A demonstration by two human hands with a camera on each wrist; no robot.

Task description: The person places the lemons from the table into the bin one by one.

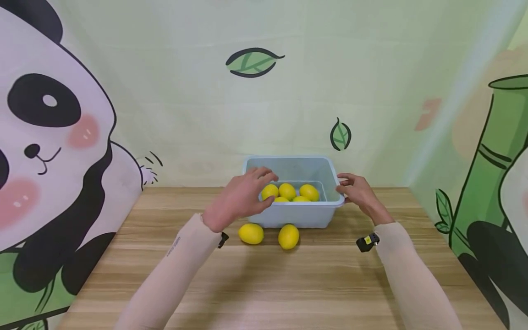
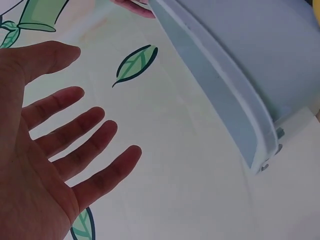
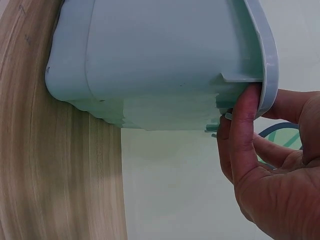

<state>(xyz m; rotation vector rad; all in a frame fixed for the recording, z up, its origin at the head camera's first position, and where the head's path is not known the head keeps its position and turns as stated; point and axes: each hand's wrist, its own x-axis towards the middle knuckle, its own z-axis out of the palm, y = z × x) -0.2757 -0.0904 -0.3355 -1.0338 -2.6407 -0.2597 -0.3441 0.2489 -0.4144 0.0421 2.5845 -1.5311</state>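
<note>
A light blue plastic bin [image 1: 294,215] stands on the table, with several yellow lemons [image 1: 309,192] inside. My right hand [image 1: 359,190] grips the bin's right rim; in the right wrist view its fingers [image 3: 244,132] curl under the lip, with the thumb on the other side. Over the bin's left front corner hovers my left hand [image 1: 245,195], fingers spread and holding nothing. The left wrist view shows that palm apart from the bin's rim [image 2: 225,75]. Two lemons lie in front of the bin, a left one [image 1: 251,233] and a right one [image 1: 288,237].
The bin sits near the back edge of the wood-grain table [image 1: 264,284]. Behind it hangs a pale green backdrop [image 1: 185,91] printed with leaves, pandas and bamboo. Small black wrist cameras [image 1: 367,242] are worn on both wrists.
</note>
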